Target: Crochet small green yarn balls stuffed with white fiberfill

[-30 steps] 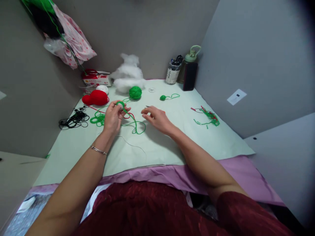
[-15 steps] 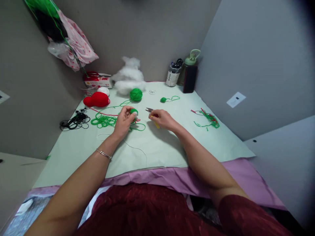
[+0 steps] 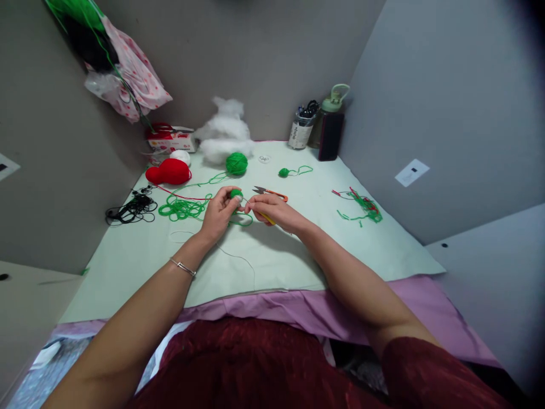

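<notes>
My left hand [image 3: 219,213] is closed around a small green crocheted piece [image 3: 237,193] with white stuffing showing at its near side. In my right hand [image 3: 272,209] is a crochet hook with a yellow handle [image 3: 268,218]; its thin metal end points left and meets the stuffed piece, though the exact contact is too small to tell. Orange-handled thread snips [image 3: 276,193] lie on the table just beyond my right fingers. Loose green yarn [image 3: 183,209] is heaped left of my left hand, and a loop of it passes beneath the fingers.
At the back are a green yarn ball [image 3: 237,164], white stuffing [image 3: 225,133], a red yarn bundle [image 3: 170,172], a pen jar [image 3: 300,133], a bottle [image 3: 334,102] and a phone [image 3: 331,137]. Black cord [image 3: 134,205] lies left, yarn scraps [image 3: 368,207] right. Walls enclose the table.
My right hand has moved slightly left, bringing the hook's metal end to the green piece. The snips' orange handle now shows beyond the hand. My left hand has shifted slightly right.
</notes>
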Motion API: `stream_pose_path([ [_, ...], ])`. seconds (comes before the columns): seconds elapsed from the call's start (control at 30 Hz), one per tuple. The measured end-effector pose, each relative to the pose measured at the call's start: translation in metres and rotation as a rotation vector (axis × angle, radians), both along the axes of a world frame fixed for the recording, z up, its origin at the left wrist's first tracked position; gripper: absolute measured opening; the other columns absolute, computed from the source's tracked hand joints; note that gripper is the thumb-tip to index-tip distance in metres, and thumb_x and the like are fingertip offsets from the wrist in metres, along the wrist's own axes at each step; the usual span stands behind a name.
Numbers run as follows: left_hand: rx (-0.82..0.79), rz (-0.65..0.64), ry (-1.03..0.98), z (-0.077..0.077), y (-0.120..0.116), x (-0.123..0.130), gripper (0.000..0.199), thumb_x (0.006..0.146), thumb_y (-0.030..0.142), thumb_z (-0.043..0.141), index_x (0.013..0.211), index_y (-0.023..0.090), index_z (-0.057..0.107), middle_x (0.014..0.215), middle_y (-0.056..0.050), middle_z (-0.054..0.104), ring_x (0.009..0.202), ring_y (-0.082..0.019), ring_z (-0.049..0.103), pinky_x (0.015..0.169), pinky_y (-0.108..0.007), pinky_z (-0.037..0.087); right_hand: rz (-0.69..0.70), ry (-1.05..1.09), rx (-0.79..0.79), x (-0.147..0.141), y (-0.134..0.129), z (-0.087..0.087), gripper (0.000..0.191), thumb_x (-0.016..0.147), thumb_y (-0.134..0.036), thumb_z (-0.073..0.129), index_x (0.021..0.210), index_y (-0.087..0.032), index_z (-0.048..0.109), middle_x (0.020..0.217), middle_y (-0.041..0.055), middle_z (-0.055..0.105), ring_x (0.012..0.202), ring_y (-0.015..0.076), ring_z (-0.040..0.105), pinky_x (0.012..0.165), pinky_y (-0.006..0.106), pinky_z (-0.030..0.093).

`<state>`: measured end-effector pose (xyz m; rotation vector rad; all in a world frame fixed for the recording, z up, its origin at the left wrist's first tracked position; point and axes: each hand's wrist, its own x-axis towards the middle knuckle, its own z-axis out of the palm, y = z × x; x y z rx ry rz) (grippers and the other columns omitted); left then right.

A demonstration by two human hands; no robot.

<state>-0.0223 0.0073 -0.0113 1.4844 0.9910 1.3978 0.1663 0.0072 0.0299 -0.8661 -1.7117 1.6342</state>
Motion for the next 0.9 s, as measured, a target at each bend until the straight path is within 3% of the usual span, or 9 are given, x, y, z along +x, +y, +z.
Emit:
stream_pose_path([
  [0.2, 0.029, 0.027, 0.066, -0.004, 0.000, 0.000, 0.029, 0.087, 0.037, 0.068, 0.109, 0.020, 0.062, 0.087, 0.000, 0.064, 0.070, -0.013, 0.063, 0.069, -0.026, 0.053, 0.038, 0.036, -0.108, 0.002, 0.001, 0.001, 0.017, 0.090, -0.022, 0.052, 0.083, -0.015, 0.065, 0.046, -0.0094, 0.037, 0.041, 0.0069, 0.025, 0.040, 0.019, 0.021],
  [0.57, 0.064, 0.052, 0.169, -0.006, -0.002, 0.001, 0.027, 0.087, 0.031, 0.065, 0.112, 0.021, 0.063, 0.088, 0.000, 0.063, 0.073, -0.015, 0.063, 0.072, -0.028, 0.052, 0.111, 0.060, -0.287, 0.004, 0.010, 0.002, 0.021, 0.095, -0.024, 0.042, 0.086, -0.015, 0.059, 0.044, -0.0117, 0.029, 0.042, 0.0087, 0.012, 0.038, 0.018, 0.019],
  [0.7, 0.063, 0.068, 0.181, -0.003, -0.003, 0.003, 0.024, 0.089, 0.035, 0.064, 0.108, 0.022, 0.063, 0.088, -0.001, 0.066, 0.074, -0.016, 0.063, 0.071, -0.028, 0.051, 0.070, 0.041, -0.226, 0.000, 0.008, 0.000, 0.022, 0.095, -0.026, 0.041, 0.087, -0.016, 0.059, 0.046, -0.0116, 0.027, 0.043, 0.0096, 0.013, 0.040, 0.021, 0.020],
  [0.8, 0.055, 0.085, 0.191, -0.001, -0.004, 0.003, 0.017, 0.090, 0.037, 0.062, 0.097, 0.021, 0.063, 0.080, 0.000, 0.065, 0.072, -0.016, 0.060, 0.069, -0.028, 0.049, -0.014, 0.020, -0.110, -0.008, 0.000, -0.002, 0.021, 0.094, -0.031, 0.046, 0.086, -0.017, 0.059, 0.048, -0.0106, 0.030, 0.044, 0.0097, 0.018, 0.044, 0.023, 0.021],
  [0.9, 0.036, 0.098, 0.202, 0.002, -0.003, 0.003, 0.014, 0.089, 0.035, 0.061, 0.087, 0.021, 0.063, 0.069, 0.002, 0.061, 0.065, -0.016, 0.056, 0.064, -0.028, 0.045, -0.120, -0.036, 0.043, -0.018, -0.012, -0.003, 0.016, 0.091, -0.026, 0.050, 0.078, -0.019, 0.056, 0.054, -0.0074, 0.038, 0.051, 0.0107, 0.029, 0.051, 0.024, 0.023],
])
